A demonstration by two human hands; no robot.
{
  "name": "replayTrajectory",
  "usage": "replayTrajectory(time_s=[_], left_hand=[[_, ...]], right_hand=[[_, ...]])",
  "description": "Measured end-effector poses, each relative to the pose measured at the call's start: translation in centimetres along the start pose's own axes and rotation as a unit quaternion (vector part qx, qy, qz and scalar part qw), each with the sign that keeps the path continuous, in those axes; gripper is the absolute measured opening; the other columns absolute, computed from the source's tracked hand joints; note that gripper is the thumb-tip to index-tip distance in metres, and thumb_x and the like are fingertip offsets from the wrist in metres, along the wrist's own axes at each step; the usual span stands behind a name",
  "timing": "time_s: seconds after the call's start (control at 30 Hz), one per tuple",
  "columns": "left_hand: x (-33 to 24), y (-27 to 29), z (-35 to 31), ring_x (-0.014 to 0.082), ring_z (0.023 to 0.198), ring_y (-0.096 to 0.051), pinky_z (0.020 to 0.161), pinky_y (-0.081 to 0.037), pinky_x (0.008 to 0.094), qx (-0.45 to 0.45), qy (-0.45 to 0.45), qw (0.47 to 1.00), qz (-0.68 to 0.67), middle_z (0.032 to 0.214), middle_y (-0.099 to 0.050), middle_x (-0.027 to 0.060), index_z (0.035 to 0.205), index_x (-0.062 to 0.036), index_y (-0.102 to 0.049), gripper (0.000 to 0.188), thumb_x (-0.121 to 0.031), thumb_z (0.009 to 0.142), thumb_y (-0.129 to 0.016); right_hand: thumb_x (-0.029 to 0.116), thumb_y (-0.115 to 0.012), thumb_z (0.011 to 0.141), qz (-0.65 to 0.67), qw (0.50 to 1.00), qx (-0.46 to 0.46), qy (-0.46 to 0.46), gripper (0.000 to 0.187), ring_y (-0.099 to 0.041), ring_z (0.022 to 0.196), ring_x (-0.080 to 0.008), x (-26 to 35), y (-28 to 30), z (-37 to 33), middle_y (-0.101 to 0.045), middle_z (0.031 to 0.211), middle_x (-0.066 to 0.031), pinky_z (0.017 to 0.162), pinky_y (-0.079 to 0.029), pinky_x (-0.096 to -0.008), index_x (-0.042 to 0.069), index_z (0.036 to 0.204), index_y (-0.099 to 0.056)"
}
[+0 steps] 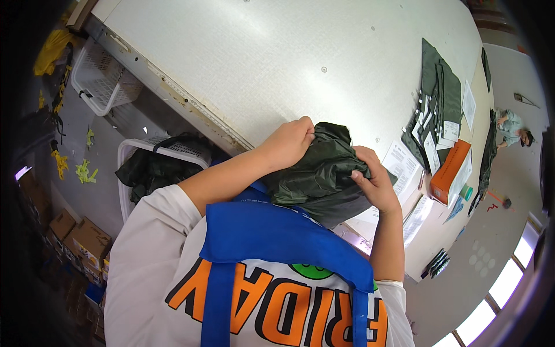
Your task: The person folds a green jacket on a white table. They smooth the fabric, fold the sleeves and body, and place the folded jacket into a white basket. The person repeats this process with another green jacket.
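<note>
Both my hands are on a bunched dark green piece of thin, shiny fabric at the near edge of the white table. My left hand is closed in a fist on its upper left part, by a folded dark edge. On the right side, my right hand pinches the cloth between thumb and fingers. Part of the fabric hangs down in front of my blue apron. Whether it is a finished garment or a cut panel I cannot tell.
Folded dark green pieces with white labels lie to the right, beside papers and an orange box. A white basket with dark green fabric stands at my left, another white basket beyond. A person is far right.
</note>
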State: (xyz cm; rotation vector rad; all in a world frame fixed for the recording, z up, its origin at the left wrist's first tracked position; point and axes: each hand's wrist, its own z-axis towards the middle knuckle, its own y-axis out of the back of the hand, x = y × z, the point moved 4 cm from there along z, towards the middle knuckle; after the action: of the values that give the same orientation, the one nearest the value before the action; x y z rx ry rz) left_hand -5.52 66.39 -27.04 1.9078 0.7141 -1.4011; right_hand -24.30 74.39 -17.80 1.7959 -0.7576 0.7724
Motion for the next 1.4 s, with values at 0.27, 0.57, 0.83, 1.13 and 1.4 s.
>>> replayTrajectory(time_s=[0.27,0.57,0.83,1.13,1.4], left_hand=[[-1.8,-0.3,0.2,0.0334,0.071,-0.055,0.064,-0.044,0.0388,-0.156,-0.077,0.985,0.008,0.079,-0.056,0.0148,0.09,-0.0016,-0.049,0.008,-0.009,0.091,-0.053],[-3.4,-0.2,-0.1,0.0343,0.074,-0.056,0.063,-0.046,0.042,-0.108,-0.176,0.968,0.139,0.082,-0.056,0.0132,0.091,-0.0045,-0.05,0.009,-0.01,0.087,-0.057],[-3.8,-0.3,0.7,0.0345,0.074,-0.058,0.063,-0.047,0.0427,-0.089,-0.123,0.975,0.161,0.081,-0.058,0.0133,0.09,-0.0049,-0.05,0.009,-0.01,0.087,-0.056],[-4.6,-0.9,-0.9,0.0309,0.07,-0.057,0.059,-0.047,0.0401,-0.033,-0.253,0.942,0.219,0.078,-0.055,0.011,0.09,-0.0047,-0.053,0.01,-0.009,0.084,-0.059],[0.4,1.9,-3.2,0.0374,0.071,-0.056,0.063,-0.046,0.0447,-0.079,-0.075,0.981,0.159,0.08,-0.057,0.0151,0.095,-0.0034,-0.051,0.011,-0.009,0.087,-0.057]], right_hand=[[0.006,-0.061,0.076,-0.371,0.927,0.045,0.029,0.044,-0.055,0.106,-0.0251,4.2,-1.1,2.9,-0.062,0.107,-0.0035,0.088,-0.039,-0.0389,0.012,0.119,-0.057],[0.002,-0.065,0.077,-0.19,0.976,-0.106,-0.014,0.027,-0.059,0.093,-0.028,0.0,-2.1,4.1,-0.062,0.092,-0.0111,0.081,-0.047,-0.0359,0.003,0.104,-0.06],[0.0,-0.067,0.075,-0.126,0.976,-0.18,-0.003,0.024,-0.061,0.079,-0.0248,-0.6,-1.5,4.1,-0.059,0.09,-0.0089,0.068,-0.049,-0.0317,0.006,0.099,-0.067],[-0.002,-0.061,0.069,-0.201,0.937,-0.223,-0.178,0.025,-0.06,0.079,-0.0358,-3.3,-3.0,8.7,-0.058,0.083,-0.0139,0.064,-0.047,-0.0433,0.005,0.09,-0.048],[0.014,-0.077,0.071,-0.163,0.943,-0.285,0.047,0.051,-0.049,0.111,-0.0349,1.2,-3.3,1.4,-0.049,0.12,-0.0188,0.092,-0.042,-0.0405,0.005,0.114,-0.052]])
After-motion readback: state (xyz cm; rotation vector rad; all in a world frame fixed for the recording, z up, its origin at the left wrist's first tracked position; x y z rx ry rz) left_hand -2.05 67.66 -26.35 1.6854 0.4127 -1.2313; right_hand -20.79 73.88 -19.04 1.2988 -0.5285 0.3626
